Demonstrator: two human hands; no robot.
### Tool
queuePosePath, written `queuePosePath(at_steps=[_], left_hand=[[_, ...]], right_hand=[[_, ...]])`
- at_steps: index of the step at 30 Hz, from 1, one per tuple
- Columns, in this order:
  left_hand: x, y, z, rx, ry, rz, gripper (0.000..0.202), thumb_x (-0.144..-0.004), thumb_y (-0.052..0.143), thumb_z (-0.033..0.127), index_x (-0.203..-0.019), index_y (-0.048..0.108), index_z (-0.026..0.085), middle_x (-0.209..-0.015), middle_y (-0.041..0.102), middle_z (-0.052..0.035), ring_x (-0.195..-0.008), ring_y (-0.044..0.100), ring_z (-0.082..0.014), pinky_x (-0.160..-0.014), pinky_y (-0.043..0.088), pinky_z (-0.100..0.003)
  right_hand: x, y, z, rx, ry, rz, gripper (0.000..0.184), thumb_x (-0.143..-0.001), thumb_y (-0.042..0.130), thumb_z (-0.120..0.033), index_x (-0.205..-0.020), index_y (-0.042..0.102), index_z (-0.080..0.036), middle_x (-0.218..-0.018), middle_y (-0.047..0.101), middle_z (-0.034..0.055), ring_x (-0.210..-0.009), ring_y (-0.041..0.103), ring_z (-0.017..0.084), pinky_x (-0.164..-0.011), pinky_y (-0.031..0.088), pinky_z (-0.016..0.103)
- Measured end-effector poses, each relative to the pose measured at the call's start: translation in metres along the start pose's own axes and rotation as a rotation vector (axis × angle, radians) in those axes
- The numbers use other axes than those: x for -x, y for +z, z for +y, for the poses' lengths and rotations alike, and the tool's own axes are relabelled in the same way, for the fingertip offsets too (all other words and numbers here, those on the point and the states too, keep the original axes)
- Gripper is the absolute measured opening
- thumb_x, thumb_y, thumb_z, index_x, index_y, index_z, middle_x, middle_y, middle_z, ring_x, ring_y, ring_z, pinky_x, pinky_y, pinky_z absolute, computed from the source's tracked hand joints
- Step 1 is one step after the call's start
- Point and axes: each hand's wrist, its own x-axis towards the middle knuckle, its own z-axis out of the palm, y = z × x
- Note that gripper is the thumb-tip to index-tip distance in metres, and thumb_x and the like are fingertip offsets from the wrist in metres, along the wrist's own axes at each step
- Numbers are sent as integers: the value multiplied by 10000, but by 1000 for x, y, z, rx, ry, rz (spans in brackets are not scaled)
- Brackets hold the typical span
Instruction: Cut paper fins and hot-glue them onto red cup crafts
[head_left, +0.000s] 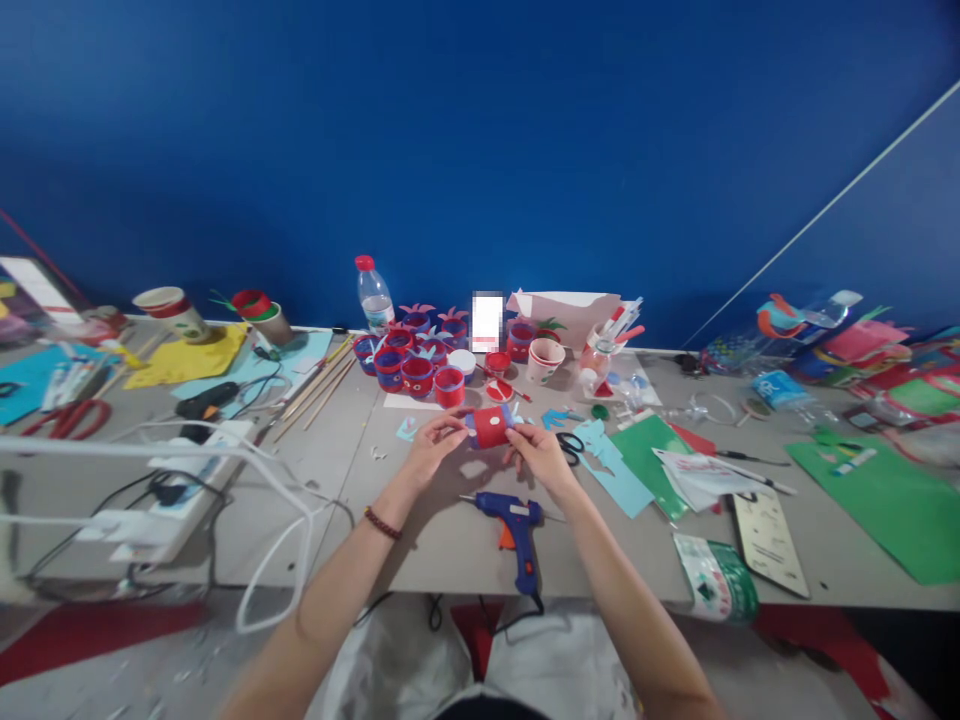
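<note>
Between my two hands is a red paper cup [491,427] with purple bands at its ends and a pale dot on its side, lying sideways above the table. My left hand [435,447] pinches its left end. At its right end, the fingers of my right hand [538,455] grip the rim. Below the cup lies a blue glue gun [517,525] with an orange trigger. Black-handled scissors [571,448] rest just right of my right hand. Similar red and purple cups [417,376] stand grouped behind.
A water bottle [373,295] and a lit phone [488,320] stand at the back. Left are a white power strip [184,500] with looping cables, wooden sticks [315,385] and red scissors [69,418]. Green sheets [885,500] and a metal plate [769,540] lie to the right.
</note>
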Motion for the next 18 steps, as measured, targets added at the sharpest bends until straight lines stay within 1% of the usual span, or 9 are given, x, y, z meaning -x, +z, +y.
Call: queuePosePath(at_steps=[2, 4, 7, 9, 11, 14, 18], left_hand=[[1, 2, 0, -111, 97, 48, 126, -735, 697, 324, -718, 654, 207, -1130, 664, -102, -1056, 617, -255, -921, 486, -438], [3, 5, 1, -277, 250, 106, 101, -766, 669, 303, -739, 660, 207, -1044, 668, -92, -1005, 623, -231, -933, 476, -429], [7, 8, 5, -542, 484, 176, 74, -809, 626, 271, -789, 670, 215, -951, 659, -68, -929, 620, -201, -913, 482, -411], [10, 8, 7, -677, 635, 185, 72, -826, 608, 239, -832, 678, 225, -918, 657, -56, -908, 610, -193, -884, 493, -398], [12, 8, 8, -783, 763, 159, 97, -833, 599, 214, -867, 686, 240, -896, 659, -52, -893, 607, -190, -852, 501, -384], [14, 8, 5, -917, 869, 96, 118, -837, 605, 216, -895, 700, 258, -884, 670, -55, -864, 611, -187, -810, 504, -360], [14, 6, -2, -965, 922, 36, 155, -833, 631, 210, -954, 704, 273, -904, 685, -61, -883, 615, -189, -798, 494, -339]], right_hand=[[1, 1, -1, 12, 30, -32, 400, -727, 627, -540, -817, 631, -150, -495, 636, -8, -322, 470, 74, -322, 341, 174], [2, 3, -3, -1, 72, -48, 425, -718, 631, -544, -864, 631, -144, -488, 641, -4, -312, 473, 80, -317, 340, 179], [4, 5, -6, -72, 96, -62, 435, -702, 655, -530, -903, 628, -145, -505, 655, 5, -338, 517, 102, -338, 380, 196], [4, 5, -7, -130, 99, -76, 418, -690, 676, -514, -888, 629, -149, -509, 657, 10, -382, 560, 122, -367, 415, 206], [5, 6, -9, -163, 108, -86, 404, -678, 696, -506, -865, 629, -154, -508, 655, 13, -410, 584, 135, -380, 428, 211], [7, 8, -11, -174, 112, -106, 400, -663, 715, -499, -845, 633, -153, -513, 645, 4, -425, 600, 140, -373, 422, 207], [10, 10, -15, -177, 94, -145, 387, -662, 716, -490, -821, 639, -147, -530, 627, -11, -447, 619, 138, -355, 411, 190]])
